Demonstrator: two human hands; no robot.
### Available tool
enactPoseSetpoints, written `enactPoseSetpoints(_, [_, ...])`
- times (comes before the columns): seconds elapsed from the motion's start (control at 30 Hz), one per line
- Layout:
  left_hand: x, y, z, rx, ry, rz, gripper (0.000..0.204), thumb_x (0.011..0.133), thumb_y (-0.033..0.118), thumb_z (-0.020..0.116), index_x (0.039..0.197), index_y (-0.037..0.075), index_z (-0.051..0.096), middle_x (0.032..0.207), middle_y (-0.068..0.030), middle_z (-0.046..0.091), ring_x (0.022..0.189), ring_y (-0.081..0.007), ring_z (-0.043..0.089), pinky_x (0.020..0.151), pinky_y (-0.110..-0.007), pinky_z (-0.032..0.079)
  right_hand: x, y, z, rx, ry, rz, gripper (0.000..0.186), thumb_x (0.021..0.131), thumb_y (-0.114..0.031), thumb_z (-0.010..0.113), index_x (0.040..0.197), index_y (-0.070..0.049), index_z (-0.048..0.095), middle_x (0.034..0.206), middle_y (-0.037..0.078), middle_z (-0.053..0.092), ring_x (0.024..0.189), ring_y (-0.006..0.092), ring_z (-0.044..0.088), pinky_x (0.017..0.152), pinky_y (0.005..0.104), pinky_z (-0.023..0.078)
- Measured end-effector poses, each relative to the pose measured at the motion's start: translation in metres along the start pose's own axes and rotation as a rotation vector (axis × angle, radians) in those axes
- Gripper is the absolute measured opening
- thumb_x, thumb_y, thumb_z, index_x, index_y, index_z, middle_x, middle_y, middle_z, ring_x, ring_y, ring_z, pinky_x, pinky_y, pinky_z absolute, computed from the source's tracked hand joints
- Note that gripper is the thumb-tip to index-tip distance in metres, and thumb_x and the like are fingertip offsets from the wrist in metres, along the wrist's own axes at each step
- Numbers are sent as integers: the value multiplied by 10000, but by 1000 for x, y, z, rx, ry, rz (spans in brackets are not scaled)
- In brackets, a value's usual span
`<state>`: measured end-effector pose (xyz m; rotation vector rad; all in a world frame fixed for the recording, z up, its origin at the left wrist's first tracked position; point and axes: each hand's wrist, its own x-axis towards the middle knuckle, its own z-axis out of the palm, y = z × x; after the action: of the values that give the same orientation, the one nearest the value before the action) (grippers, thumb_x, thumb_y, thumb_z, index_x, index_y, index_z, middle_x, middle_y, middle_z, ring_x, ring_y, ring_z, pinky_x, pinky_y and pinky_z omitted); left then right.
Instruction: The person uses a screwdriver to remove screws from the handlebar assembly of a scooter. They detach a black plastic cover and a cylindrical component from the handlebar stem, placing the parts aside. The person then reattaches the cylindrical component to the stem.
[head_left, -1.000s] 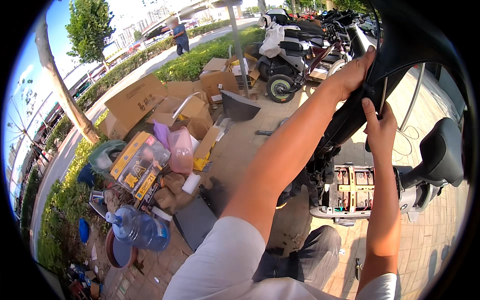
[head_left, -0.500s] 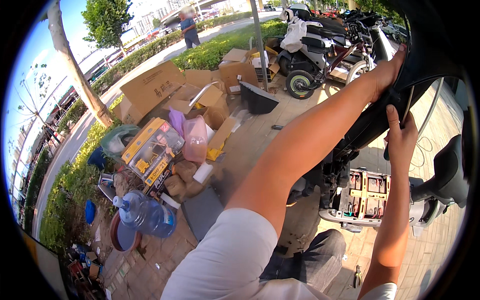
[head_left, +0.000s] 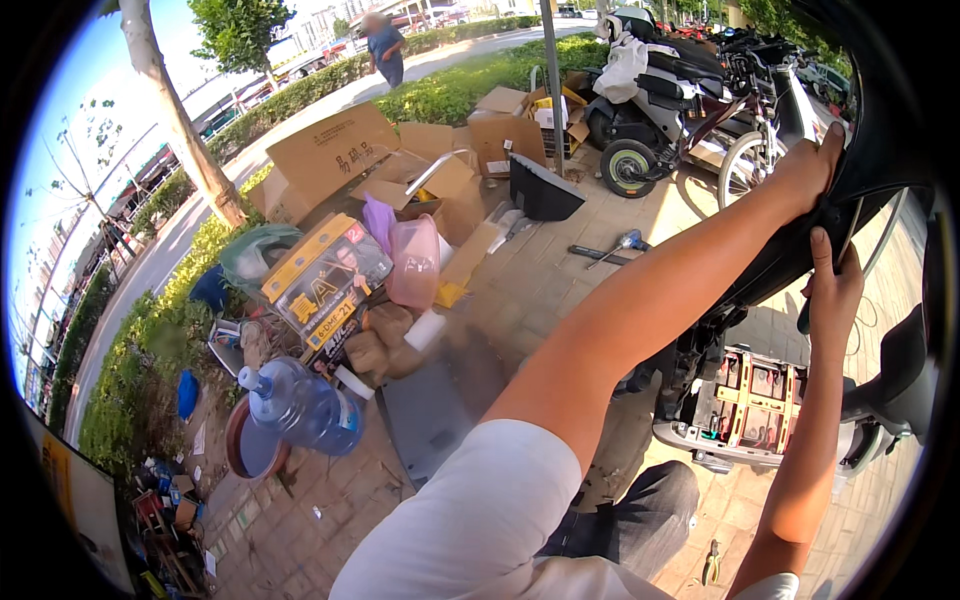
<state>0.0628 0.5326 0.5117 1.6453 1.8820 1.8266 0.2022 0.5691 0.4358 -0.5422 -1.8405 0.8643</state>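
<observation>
At the upper right, my left hand (head_left: 808, 175) grips the edge of a black scooter panel (head_left: 885, 150), its fingertips partly hidden against it. Just below, my right hand (head_left: 836, 290) is closed with the thumb pointing up. A dark handle-like end (head_left: 804, 316) shows beside its fingers, and a thin rod rises above the hand toward the panel; the exact kind of tool cannot be made out. Below both hands lies the scooter's uncovered battery compartment (head_left: 750, 400), with batteries under yellowish straps. The black scooter seat (head_left: 895, 370) is to the right of it.
Pliers (head_left: 712, 562) lie on the paving near my knee. A drill (head_left: 630, 241) lies beyond my left arm. On the left are cardboard boxes (head_left: 330, 160), a large water bottle (head_left: 305, 410), a brown basin (head_left: 240, 450) and a grey panel (head_left: 425, 420). Parked scooters (head_left: 680, 95) stand behind.
The view has shifted, so most of the scene sits farther right and the drill has come into sight. Both hands keep their places at the panel. The distant person has walked on.
</observation>
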Motion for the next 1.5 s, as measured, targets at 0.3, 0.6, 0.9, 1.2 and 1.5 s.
enactPoseSetpoints(0.3, [-27,-28,-14,-574,-435,-96,565,968,459,588,1327,23,562,1163,-62,650,1074,-132,583,960,-286,452,-9,-6,-10,-28,-38,24,460,865,-380,756,991,35,600,694,14,545,613,75,484,553,272,421])
enactPoseSetpoints(0.6, [-53,-17,-21,-449,-417,-437,526,1027,439,479,1309,1,556,1138,-106,651,1094,-176,578,979,-316,424,-11,-58,-41,-225,-290,406,465,855,-229,766,1202,26,592,954,82,722,573,49,503,508,244,423])
enactPoseSetpoints(0.9, [-78,-42,-8,-297,-283,-636,475,1019,385,393,957,-17,638,872,-252,644,900,-430,623,807,-462,468,-126,-123,-199,-803,-830,891,517,852,-419,724,1157,-8,654,974,159,723,909,335,695,799,418,545])
enactPoseSetpoints(1.2, [-87,-50,-7,-160,-131,-535,331,999,252,420,997,71,697,1008,-166,674,1003,-366,607,877,-450,463,-147,-135,-332,-1121,-1150,1273,522,821,-515,674,989,-21,705,931,196,714,905,380,680,797,463,535])
enactPoseSetpoints(1.5, [-97,-45,-1,-157,80,-465,285,969,122,426,1000,19,690,1000,-133,685,969,-332,627,908,-389,460,-97,-91,-321,-1035,-1549,1130,478,885,-474,613,964,-13,707,900,226,702,873,428,667,784,483,531])
